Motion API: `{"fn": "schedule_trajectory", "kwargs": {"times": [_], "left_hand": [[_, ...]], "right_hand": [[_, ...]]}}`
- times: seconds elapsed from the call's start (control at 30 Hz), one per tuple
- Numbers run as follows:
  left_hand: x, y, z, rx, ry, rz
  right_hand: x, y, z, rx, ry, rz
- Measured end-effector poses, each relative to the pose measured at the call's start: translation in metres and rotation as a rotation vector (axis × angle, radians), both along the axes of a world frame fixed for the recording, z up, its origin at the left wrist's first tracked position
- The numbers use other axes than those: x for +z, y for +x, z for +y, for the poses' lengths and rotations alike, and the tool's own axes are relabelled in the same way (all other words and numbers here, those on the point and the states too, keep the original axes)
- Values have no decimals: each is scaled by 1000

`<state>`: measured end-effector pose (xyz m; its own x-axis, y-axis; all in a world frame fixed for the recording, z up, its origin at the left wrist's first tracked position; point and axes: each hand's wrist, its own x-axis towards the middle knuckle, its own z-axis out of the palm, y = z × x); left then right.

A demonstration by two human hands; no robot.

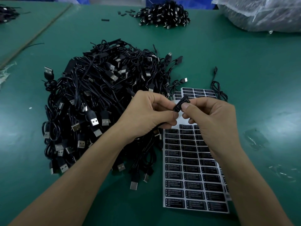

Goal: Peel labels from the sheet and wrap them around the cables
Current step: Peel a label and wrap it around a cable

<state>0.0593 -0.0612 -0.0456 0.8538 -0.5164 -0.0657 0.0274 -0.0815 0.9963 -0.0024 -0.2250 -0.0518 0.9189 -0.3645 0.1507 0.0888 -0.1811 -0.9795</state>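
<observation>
A big heap of black USB cables [101, 101] lies on the green table [252, 79], left of centre. To its right lies the label sheet [192, 175], white backing with rows of black "LED CONTROLLER" labels. Above the sheet, my left hand [151, 111] pinches a small black controller piece of one cable, whose cord runs down under the palm. My right hand [211, 116] pinches a black label [179, 105] against that piece with thumb and forefinger. The label is partly folded around it.
A single cable [217, 88] lies just right of the sheet's top. A second heap of cables [164, 13] sits at the far edge, with small black caps [125, 13] beside it. A clear plastic bag [260, 12] fills the far right corner.
</observation>
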Motion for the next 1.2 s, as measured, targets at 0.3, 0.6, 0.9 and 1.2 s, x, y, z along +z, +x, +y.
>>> {"fn": "schedule_trajectory", "kwargs": {"times": [0.3,0.6,0.9,1.2], "left_hand": [[-1,0,-1,-5,0,6],[0,0,-1,-15,16,12],[2,-2,-1,-24,16,19],[5,-5,-2,-8,13,55]], "right_hand": [[0,0,1,-8,-17,3],[1,0,2,0,-24,11],[-1,0,4,-47,-63,-27],[-1,0,7,-48,-64,-50]]}}
